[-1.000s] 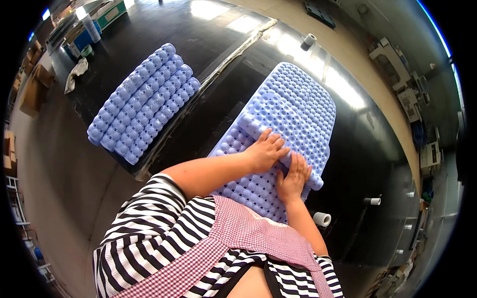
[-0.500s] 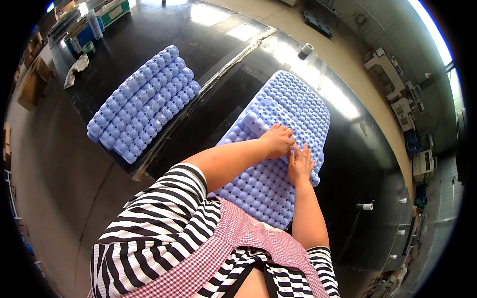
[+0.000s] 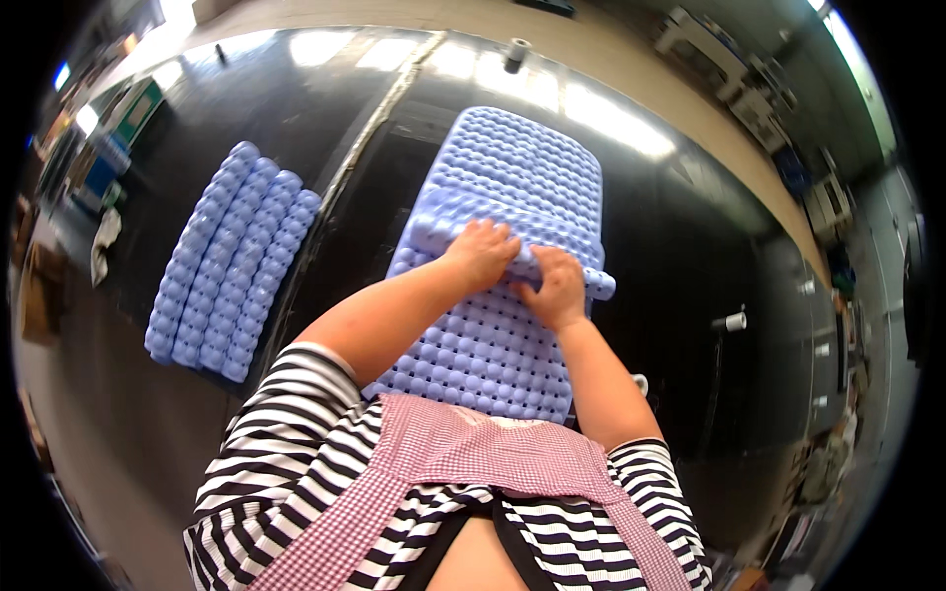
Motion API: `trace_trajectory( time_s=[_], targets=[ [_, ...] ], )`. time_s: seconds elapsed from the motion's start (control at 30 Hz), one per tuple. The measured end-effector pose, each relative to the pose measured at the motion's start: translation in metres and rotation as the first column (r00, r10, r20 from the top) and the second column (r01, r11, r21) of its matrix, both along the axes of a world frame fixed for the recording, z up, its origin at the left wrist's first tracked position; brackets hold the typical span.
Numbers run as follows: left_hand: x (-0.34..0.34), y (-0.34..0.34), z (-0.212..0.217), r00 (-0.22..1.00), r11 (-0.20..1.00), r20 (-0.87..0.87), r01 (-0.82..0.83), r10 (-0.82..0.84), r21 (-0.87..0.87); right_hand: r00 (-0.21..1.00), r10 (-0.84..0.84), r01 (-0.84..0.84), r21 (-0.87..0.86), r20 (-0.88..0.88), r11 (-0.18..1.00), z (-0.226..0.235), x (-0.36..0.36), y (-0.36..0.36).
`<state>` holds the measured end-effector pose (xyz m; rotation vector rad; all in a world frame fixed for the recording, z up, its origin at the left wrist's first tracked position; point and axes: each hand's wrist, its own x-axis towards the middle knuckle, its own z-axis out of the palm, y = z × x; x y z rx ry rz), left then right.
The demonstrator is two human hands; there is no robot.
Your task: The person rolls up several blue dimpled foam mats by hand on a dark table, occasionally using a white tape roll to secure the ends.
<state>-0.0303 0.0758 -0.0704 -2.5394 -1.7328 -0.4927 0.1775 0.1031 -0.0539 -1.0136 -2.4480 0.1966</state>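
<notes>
A light-blue bumpy bath mat (image 3: 493,350) lies lengthwise on the black table in front of me, with another bumpy blue layer (image 3: 527,148) spread at its far end. Across the middle runs a rolled-up part of the mat (image 3: 599,286). My left hand (image 3: 483,253) is closed over this roll left of its middle, fingers curled across the top. Beside it, my right hand (image 3: 556,286) grips the roll further right, its thumb on the near side. Both hands' fingertips are partly hidden against the roll.
Several rolled blue mats (image 3: 232,261) lie side by side at the left. A pale seam strip (image 3: 370,133) crosses the black table (image 3: 680,305). A small white-ended cylinder (image 3: 516,54) stands at the far edge, another (image 3: 734,322) at the right. Boxes and a cloth (image 3: 104,241) sit far left.
The view has turned, so the mat now points straight away from me. My right hand has gone from lying spread on the mat to curling over the roll, while my left stays on it.
</notes>
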Motion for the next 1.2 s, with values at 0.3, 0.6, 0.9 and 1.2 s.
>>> trace_trajectory(
  time_s=[0.3, 0.6, 0.9, 1.2],
  targets=[
    [0.025, -0.152, 0.019, 0.996, 0.984, 0.075, -0.041, 0.055, -0.174, 1.0, -0.005, 0.004, -0.035, -0.028, 0.999, -0.007, 0.027, -0.142],
    [0.036, -0.14, 0.006, 0.998, 0.993, 0.019, 0.062, -0.061, -0.103, 0.954, -0.12, 0.029, -0.314, -0.274, 0.949, 0.016, 0.055, -0.109],
    [0.034, -0.123, 0.033, 1.0, 0.969, 0.023, 0.018, -0.013, -0.245, 0.806, -0.525, 0.543, -0.697, 0.274, 0.468, 0.014, 0.272, -0.066],
    [0.027, -0.127, 0.027, 1.0, 0.969, 0.001, 0.014, -0.014, -0.247, 0.571, -0.632, -0.225, -0.84, -0.525, 0.495, 0.023, 0.191, -0.069]
  ],
)
